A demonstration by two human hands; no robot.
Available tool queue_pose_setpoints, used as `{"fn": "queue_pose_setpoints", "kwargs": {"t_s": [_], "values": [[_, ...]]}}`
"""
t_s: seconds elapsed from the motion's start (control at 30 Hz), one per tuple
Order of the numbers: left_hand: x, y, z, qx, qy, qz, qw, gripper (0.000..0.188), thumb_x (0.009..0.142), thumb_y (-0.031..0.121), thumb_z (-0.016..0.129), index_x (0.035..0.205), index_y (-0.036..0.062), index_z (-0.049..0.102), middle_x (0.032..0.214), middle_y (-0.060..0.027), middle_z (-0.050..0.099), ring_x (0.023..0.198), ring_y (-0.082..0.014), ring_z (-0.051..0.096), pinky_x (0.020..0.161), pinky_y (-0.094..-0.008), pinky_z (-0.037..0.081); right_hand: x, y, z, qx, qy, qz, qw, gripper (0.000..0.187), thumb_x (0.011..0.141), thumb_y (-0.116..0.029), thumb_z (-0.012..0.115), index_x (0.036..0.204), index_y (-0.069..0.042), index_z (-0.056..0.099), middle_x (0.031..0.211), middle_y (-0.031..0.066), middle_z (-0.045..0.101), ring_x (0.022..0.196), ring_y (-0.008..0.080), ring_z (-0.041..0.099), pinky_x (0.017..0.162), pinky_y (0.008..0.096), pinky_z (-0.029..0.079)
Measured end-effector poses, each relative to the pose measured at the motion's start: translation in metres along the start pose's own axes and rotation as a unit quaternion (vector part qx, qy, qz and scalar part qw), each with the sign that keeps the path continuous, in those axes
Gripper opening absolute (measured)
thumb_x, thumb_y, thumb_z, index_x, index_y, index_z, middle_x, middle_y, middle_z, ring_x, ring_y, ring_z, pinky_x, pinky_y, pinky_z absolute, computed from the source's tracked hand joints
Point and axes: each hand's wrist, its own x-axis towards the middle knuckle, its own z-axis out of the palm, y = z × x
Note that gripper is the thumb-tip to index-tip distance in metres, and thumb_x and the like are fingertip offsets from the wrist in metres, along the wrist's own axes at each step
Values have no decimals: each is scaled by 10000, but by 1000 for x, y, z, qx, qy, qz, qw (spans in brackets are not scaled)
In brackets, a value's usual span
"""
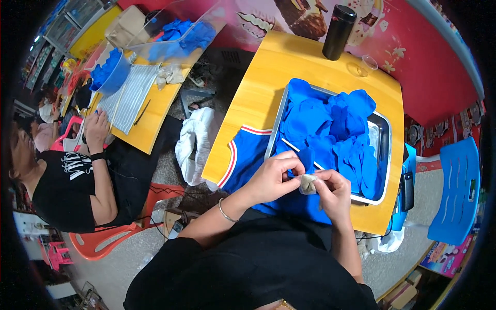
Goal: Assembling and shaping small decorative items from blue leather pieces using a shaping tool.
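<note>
My left hand [275, 180] and my right hand [335, 192] meet at the near edge of a metal tray [386, 150]. Between their fingertips is a small greyish-beige wad [308, 184], pinched from both sides; its exact kind is hard to make out. A piece of blue fabric [306, 157] stands up right behind my left fingers, next to a thin white stick [290, 145] partly hidden by them. Many blue petal-shaped fabric pieces [315, 116] fill the tray. Under my wrists lies a blue cloth [250, 150] with red and white trim.
The tray stands on a yellow wooden table [258, 82] with a black bottle [339, 32] and a clear cup [369, 63] at the back. At left, another person [72, 181] sits at a table with a blue basin [112, 75]. A blue chair [454, 191] is at right.
</note>
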Motion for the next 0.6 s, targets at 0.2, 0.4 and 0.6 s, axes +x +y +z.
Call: {"fn": "queue_pose_setpoints", "kwargs": {"t_s": [0.2,0.4,0.6], "values": [[-1,-3,9,-39,12,4,999,90,785,65,618,783,13,545,786,-44,508,674,-107,527,532,-222,412,-3,7,-3,21,53,51,997,91,828,-51,617,861,33,630,824,69,653,726,97,581,658,243,465],[-1,-2,9,-63,41,11,997,69,802,24,599,816,7,533,854,-56,526,746,-111,522,617,-216,426,1,5,-1,-43,47,-13,998,84,798,-66,637,819,15,635,748,50,649,637,70,556,581,228,447],[-2,-8,18,-104,37,-11,994,76,825,-41,545,874,1,505,939,-62,505,834,-94,498,724,-218,424,-3,-4,-2,-71,64,-19,995,91,758,-60,669,757,17,620,713,56,642,632,69,567,575,218,445]]}}
